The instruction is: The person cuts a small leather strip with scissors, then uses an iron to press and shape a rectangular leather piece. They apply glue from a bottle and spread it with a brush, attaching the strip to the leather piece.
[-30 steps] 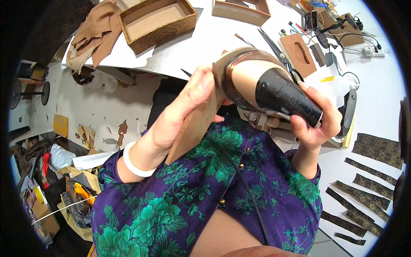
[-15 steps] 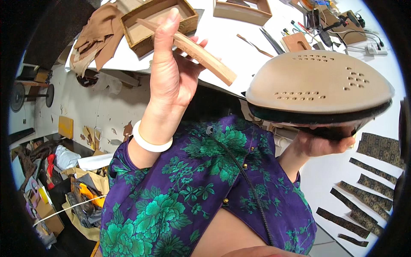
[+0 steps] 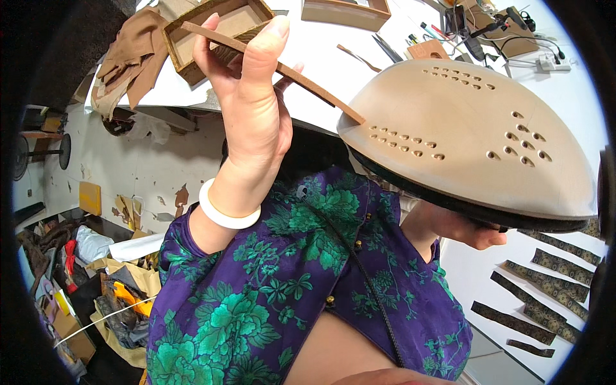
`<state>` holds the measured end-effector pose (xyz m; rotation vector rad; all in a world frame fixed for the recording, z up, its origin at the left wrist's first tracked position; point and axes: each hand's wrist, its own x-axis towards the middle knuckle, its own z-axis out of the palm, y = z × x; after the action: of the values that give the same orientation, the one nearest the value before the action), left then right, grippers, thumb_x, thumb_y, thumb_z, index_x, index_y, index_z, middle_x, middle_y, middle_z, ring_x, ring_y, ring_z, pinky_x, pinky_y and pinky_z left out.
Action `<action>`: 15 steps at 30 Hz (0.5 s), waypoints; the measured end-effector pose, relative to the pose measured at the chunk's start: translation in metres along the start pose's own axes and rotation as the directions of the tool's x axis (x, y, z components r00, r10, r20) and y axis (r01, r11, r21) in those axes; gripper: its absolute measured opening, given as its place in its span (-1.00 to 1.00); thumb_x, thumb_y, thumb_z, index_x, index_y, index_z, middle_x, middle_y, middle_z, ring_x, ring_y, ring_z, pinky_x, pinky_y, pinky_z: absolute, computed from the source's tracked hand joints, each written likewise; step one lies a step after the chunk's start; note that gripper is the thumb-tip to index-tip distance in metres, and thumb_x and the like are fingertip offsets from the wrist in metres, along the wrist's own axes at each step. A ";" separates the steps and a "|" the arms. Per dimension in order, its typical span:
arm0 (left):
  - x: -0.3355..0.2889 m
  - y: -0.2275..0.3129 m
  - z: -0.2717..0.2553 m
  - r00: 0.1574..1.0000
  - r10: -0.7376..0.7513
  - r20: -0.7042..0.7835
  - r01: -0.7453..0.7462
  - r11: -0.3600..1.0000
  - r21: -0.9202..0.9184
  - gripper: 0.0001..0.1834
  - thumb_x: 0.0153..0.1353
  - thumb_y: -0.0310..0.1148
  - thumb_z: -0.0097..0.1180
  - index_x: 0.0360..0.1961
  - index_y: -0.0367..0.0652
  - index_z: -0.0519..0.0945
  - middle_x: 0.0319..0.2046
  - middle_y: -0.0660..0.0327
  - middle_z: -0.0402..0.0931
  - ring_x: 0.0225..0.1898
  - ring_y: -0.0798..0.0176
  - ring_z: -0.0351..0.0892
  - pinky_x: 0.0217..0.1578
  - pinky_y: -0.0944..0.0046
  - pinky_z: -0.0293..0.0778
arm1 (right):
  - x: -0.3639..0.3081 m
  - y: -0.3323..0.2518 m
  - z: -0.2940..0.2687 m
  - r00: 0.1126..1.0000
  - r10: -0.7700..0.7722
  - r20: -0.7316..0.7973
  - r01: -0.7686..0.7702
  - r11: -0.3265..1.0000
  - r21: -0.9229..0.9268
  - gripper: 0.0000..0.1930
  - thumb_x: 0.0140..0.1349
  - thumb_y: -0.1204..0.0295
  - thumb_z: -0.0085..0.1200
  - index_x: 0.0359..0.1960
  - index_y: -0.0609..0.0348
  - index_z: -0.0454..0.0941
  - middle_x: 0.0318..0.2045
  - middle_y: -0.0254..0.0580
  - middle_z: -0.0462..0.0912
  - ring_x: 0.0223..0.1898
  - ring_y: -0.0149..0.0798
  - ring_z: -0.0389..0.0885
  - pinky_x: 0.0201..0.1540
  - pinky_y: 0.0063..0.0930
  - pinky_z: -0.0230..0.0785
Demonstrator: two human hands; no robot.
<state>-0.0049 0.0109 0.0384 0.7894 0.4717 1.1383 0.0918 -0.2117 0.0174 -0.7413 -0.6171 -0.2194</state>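
Note:
My left hand (image 3: 253,102), with a white bangle at the wrist, is raised and grips a long thin brown wooden slat (image 3: 314,89) between thumb and fingers. The slat's narrow edge faces up, and its near end overlaps the tip of a clothes iron (image 3: 475,135); whether they touch I cannot tell. The iron is held upside down, its tan soleplate upward with groups of steam holes. Under it, my right hand (image 3: 455,224) supports the iron, most of its fingers hidden by the dark body.
A shallow patterned box (image 3: 183,61) stands on the white table beside brown cloth (image 3: 138,54). Another tray-like box (image 3: 346,14) is farther right. Cables and a power strip (image 3: 553,63) lie at the back right. Dark patterned strips (image 3: 513,321) are spread at the right.
The iron has swung round and tilted, so more of its soleplate shows. The slat has turned edge-on, and its end has come up to the iron's tip.

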 end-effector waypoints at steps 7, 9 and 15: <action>0.000 0.003 -0.008 0.996 0.066 0.065 -0.069 0.996 0.049 -0.25 0.24 -0.25 0.37 0.36 0.12 0.21 -0.01 0.23 0.40 -0.04 0.26 0.55 -0.05 -0.13 0.72 | 0.003 -0.007 0.002 1.000 0.009 0.002 -0.008 0.998 -0.059 -0.14 0.33 -0.39 -0.09 0.18 0.26 0.51 0.06 -0.01 0.64 0.08 -0.13 0.63 0.18 -0.14 0.50; 0.002 0.005 -0.008 0.994 0.060 0.087 -0.064 0.997 0.051 -0.25 0.24 -0.26 0.36 0.37 0.12 0.21 -0.01 0.22 0.38 -0.02 0.25 0.53 -0.04 -0.13 0.72 | 0.007 -0.009 0.006 1.000 0.010 -0.004 -0.010 0.996 -0.089 -0.14 0.33 -0.39 -0.08 0.17 0.27 0.51 0.05 0.00 0.64 0.07 -0.12 0.63 0.17 -0.15 0.49; 0.000 0.007 -0.008 0.995 0.053 0.087 -0.060 0.995 0.083 -0.24 0.23 -0.27 0.36 0.37 0.11 0.20 -0.01 0.22 0.36 -0.01 0.25 0.51 -0.04 -0.12 0.71 | 0.008 -0.007 0.007 1.000 0.008 0.005 -0.007 0.992 -0.122 -0.12 0.30 -0.40 -0.03 0.15 0.31 0.51 0.02 0.02 0.65 0.04 -0.12 0.63 0.16 -0.19 0.48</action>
<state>-0.0149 0.0147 0.0379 0.9268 0.4314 1.1383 0.0926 -0.2116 0.0305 -0.8625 -0.6102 -0.2496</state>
